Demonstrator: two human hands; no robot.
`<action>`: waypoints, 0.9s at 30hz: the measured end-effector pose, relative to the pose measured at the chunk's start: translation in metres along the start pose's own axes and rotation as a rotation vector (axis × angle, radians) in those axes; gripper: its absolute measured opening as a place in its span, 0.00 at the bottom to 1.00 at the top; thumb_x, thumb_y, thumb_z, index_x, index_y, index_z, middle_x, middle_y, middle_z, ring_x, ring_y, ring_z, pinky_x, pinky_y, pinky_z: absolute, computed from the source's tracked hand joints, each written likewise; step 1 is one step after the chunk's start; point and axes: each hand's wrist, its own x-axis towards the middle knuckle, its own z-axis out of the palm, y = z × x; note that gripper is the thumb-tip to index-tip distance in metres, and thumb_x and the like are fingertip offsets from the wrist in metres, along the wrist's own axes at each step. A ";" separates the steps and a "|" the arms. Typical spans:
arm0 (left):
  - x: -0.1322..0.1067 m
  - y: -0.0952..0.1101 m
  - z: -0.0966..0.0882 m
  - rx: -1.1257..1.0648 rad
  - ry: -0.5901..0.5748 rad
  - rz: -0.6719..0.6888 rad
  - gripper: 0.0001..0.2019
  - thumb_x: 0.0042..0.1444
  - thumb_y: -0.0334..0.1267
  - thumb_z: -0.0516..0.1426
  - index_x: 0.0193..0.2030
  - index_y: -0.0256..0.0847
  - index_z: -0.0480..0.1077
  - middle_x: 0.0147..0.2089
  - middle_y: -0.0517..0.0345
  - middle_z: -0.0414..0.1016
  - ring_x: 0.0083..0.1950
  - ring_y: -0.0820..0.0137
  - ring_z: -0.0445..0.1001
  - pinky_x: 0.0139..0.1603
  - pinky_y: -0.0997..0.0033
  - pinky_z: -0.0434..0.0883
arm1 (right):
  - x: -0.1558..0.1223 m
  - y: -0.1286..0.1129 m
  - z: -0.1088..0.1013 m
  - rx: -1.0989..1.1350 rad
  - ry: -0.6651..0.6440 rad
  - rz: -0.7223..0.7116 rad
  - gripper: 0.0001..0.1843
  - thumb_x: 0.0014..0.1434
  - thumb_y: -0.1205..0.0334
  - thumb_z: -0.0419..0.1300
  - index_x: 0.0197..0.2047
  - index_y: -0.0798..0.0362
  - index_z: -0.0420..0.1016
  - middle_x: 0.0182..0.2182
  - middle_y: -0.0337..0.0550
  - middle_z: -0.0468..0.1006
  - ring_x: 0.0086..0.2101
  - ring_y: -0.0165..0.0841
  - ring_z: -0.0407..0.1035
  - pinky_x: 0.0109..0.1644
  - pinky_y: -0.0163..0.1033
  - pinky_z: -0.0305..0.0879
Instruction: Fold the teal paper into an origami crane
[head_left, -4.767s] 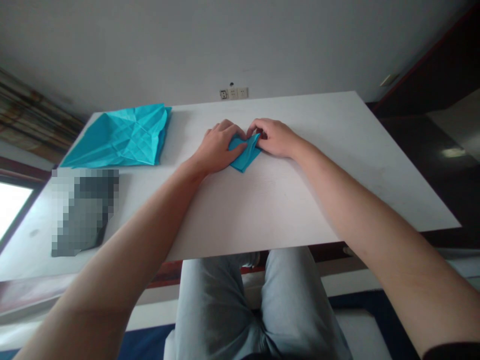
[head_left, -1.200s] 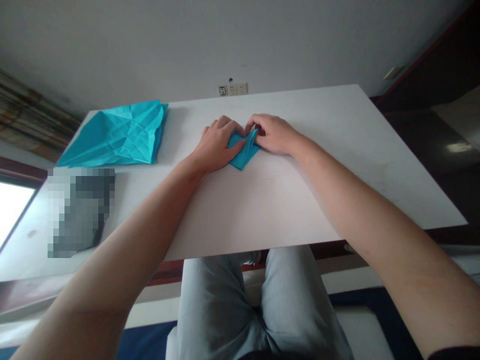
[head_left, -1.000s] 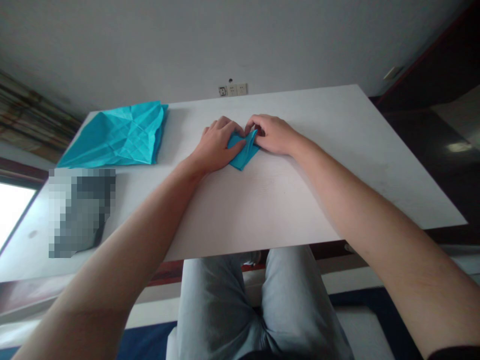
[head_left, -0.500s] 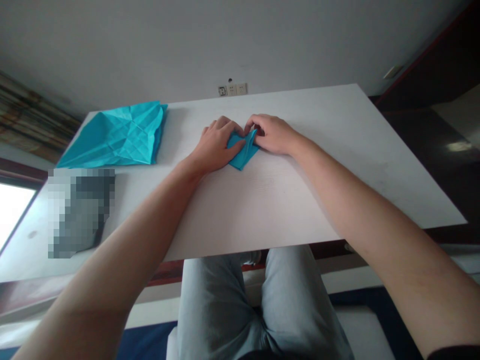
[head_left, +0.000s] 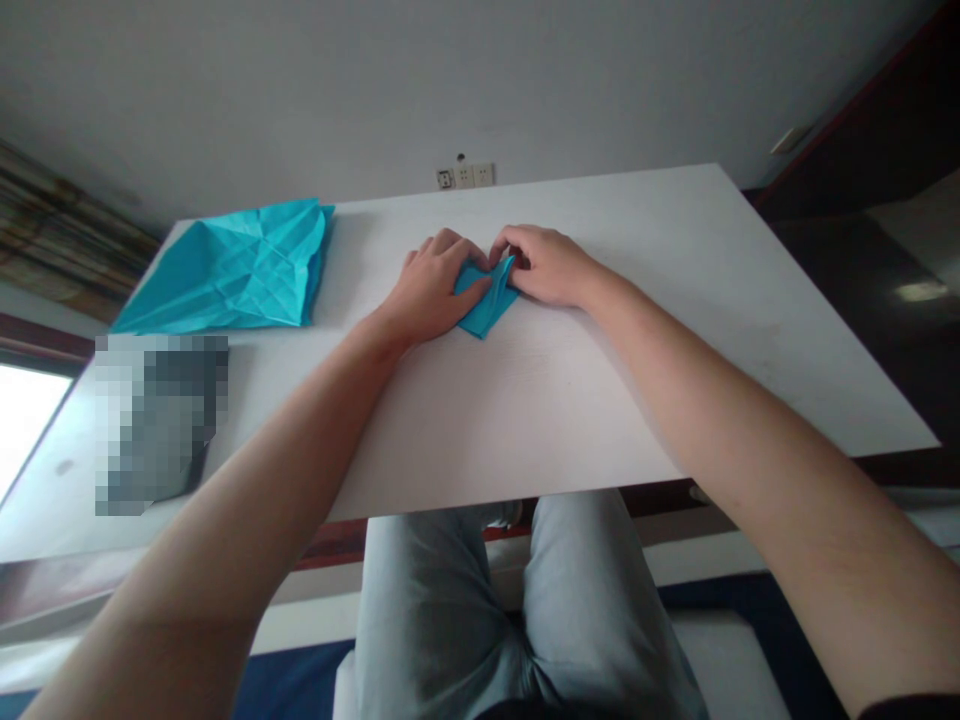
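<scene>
A small folded piece of blue paper (head_left: pixel 482 315) lies on the white table, with layered creases and a pointed near corner. My left hand (head_left: pixel 433 285) rests over its left side, thumb pressed across the top and fingers along the far edge. At the paper's right side, my right hand (head_left: pixel 546 265) is curled with the fingertips pinching a raised flap. The fingertips of both hands nearly meet at the far edge. Part of the paper is hidden beneath my left hand.
A larger creased blue sheet (head_left: pixel 240 268) lies at the table's far left. Nearer on that side is a blurred grey object (head_left: pixel 161 425). The white table (head_left: pixel 510 430) stands against a grey wall with sockets (head_left: pixel 465 177). My legs are under its front edge.
</scene>
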 end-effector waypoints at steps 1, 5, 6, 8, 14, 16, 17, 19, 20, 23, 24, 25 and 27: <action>0.000 0.001 0.000 0.000 -0.005 -0.004 0.18 0.77 0.49 0.63 0.68 0.52 0.83 0.74 0.41 0.82 0.79 0.37 0.77 0.86 0.26 0.71 | 0.000 0.000 0.000 -0.001 0.002 0.001 0.18 0.64 0.68 0.70 0.56 0.46 0.88 0.48 0.47 0.89 0.47 0.47 0.76 0.58 0.50 0.70; -0.001 0.002 -0.002 -0.001 -0.016 -0.006 0.19 0.77 0.49 0.63 0.69 0.52 0.83 0.75 0.40 0.81 0.80 0.36 0.77 0.86 0.25 0.70 | -0.001 0.001 0.002 -0.006 0.010 0.009 0.18 0.65 0.67 0.70 0.57 0.45 0.89 0.48 0.47 0.89 0.48 0.49 0.76 0.58 0.51 0.70; -0.001 0.002 -0.001 0.000 -0.013 -0.002 0.19 0.77 0.49 0.63 0.69 0.52 0.83 0.75 0.40 0.81 0.80 0.36 0.77 0.86 0.25 0.70 | -0.001 0.001 0.002 -0.005 0.012 0.008 0.18 0.66 0.66 0.70 0.57 0.45 0.89 0.48 0.47 0.89 0.48 0.49 0.76 0.58 0.51 0.70; -0.001 0.001 -0.001 0.003 -0.007 0.005 0.19 0.78 0.51 0.63 0.70 0.52 0.83 0.74 0.40 0.82 0.79 0.37 0.77 0.86 0.25 0.70 | 0.000 0.003 0.003 -0.001 0.014 0.004 0.17 0.66 0.66 0.70 0.57 0.45 0.89 0.49 0.47 0.89 0.48 0.49 0.77 0.58 0.52 0.70; 0.000 -0.002 0.002 0.009 -0.001 0.001 0.19 0.78 0.50 0.63 0.69 0.52 0.83 0.74 0.41 0.82 0.79 0.38 0.78 0.86 0.27 0.70 | 0.001 0.003 0.001 -0.016 0.001 -0.003 0.18 0.66 0.66 0.70 0.58 0.46 0.89 0.49 0.48 0.89 0.48 0.49 0.77 0.58 0.51 0.71; 0.000 -0.003 0.002 0.017 0.004 0.007 0.19 0.78 0.49 0.63 0.69 0.51 0.83 0.74 0.41 0.82 0.79 0.38 0.78 0.86 0.27 0.71 | 0.001 0.002 0.001 -0.019 -0.002 -0.001 0.19 0.66 0.66 0.70 0.59 0.47 0.88 0.49 0.48 0.89 0.48 0.49 0.77 0.59 0.51 0.70; 0.000 -0.003 0.003 0.023 0.006 0.011 0.19 0.78 0.49 0.62 0.69 0.51 0.83 0.74 0.41 0.82 0.78 0.39 0.78 0.86 0.28 0.71 | 0.001 0.002 0.001 -0.020 -0.003 -0.001 0.19 0.66 0.66 0.70 0.59 0.47 0.88 0.50 0.49 0.89 0.48 0.49 0.78 0.59 0.51 0.70; 0.001 -0.003 0.003 0.035 0.008 0.016 0.19 0.78 0.48 0.62 0.69 0.50 0.83 0.74 0.41 0.82 0.78 0.40 0.78 0.85 0.29 0.72 | 0.001 0.002 0.001 -0.024 -0.002 -0.004 0.19 0.66 0.66 0.69 0.59 0.48 0.88 0.50 0.49 0.89 0.48 0.48 0.78 0.59 0.51 0.70; 0.001 -0.003 0.003 0.040 0.008 0.018 0.19 0.78 0.48 0.61 0.69 0.49 0.83 0.74 0.41 0.82 0.78 0.40 0.78 0.85 0.30 0.72 | 0.001 0.003 0.002 -0.026 -0.002 -0.005 0.19 0.66 0.67 0.69 0.59 0.48 0.88 0.50 0.49 0.89 0.48 0.48 0.77 0.59 0.51 0.70; 0.001 -0.004 0.004 0.046 0.013 0.020 0.18 0.78 0.48 0.61 0.68 0.50 0.83 0.74 0.41 0.82 0.77 0.40 0.79 0.85 0.30 0.72 | 0.001 0.003 0.001 -0.028 -0.002 -0.011 0.20 0.65 0.68 0.68 0.59 0.48 0.88 0.50 0.48 0.89 0.48 0.47 0.77 0.58 0.50 0.69; 0.001 -0.004 0.004 0.046 0.016 0.022 0.18 0.78 0.48 0.62 0.68 0.50 0.83 0.74 0.41 0.83 0.77 0.41 0.79 0.85 0.30 0.72 | 0.001 0.002 0.001 -0.029 -0.005 -0.011 0.20 0.65 0.68 0.68 0.59 0.48 0.88 0.50 0.48 0.89 0.47 0.47 0.77 0.58 0.50 0.69; 0.001 -0.004 0.005 0.046 0.018 0.023 0.18 0.78 0.49 0.62 0.68 0.50 0.84 0.73 0.41 0.83 0.77 0.41 0.79 0.85 0.30 0.73 | 0.001 0.002 0.001 -0.031 -0.007 -0.011 0.20 0.65 0.69 0.68 0.59 0.48 0.88 0.50 0.48 0.89 0.47 0.47 0.76 0.58 0.49 0.69; 0.001 -0.004 0.004 0.045 0.018 0.021 0.18 0.78 0.48 0.62 0.68 0.50 0.84 0.74 0.41 0.83 0.77 0.40 0.79 0.84 0.30 0.73 | 0.000 0.001 0.000 -0.034 -0.011 -0.007 0.21 0.64 0.70 0.68 0.59 0.48 0.88 0.51 0.48 0.89 0.47 0.46 0.76 0.58 0.49 0.69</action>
